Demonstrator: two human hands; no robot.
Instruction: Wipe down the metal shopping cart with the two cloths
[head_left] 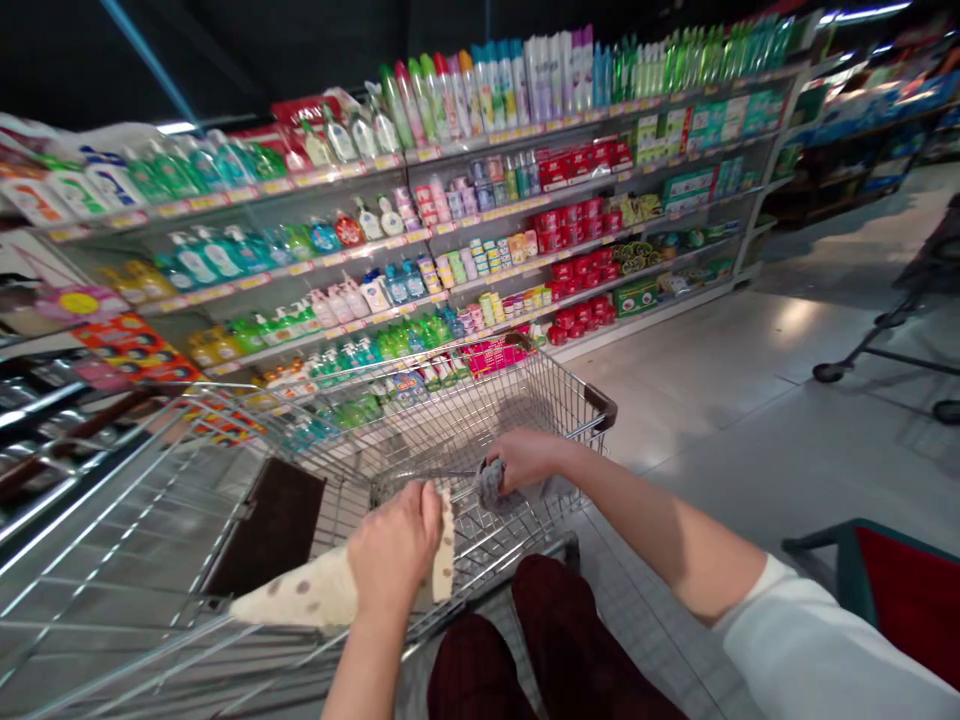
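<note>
My left hand (396, 545) is closed round a cream cloth with brown spots (300, 597), whose ends hang out on both sides of the fist. To its right, my right hand (525, 458) is closed on a bunched grey cloth (491, 485). Both hands are over the near side of a metal wire shopping cart (450, 420). Part of the cart's near rail is hidden behind the hands and cloths.
Long shelves (517, 205) of bottles and boxes stand beyond the cart. A dark panel (266, 530) sits in the wire frame at left. Another cart's wheels (829, 372) are at right, with a red and green object (911, 590) at lower right.
</note>
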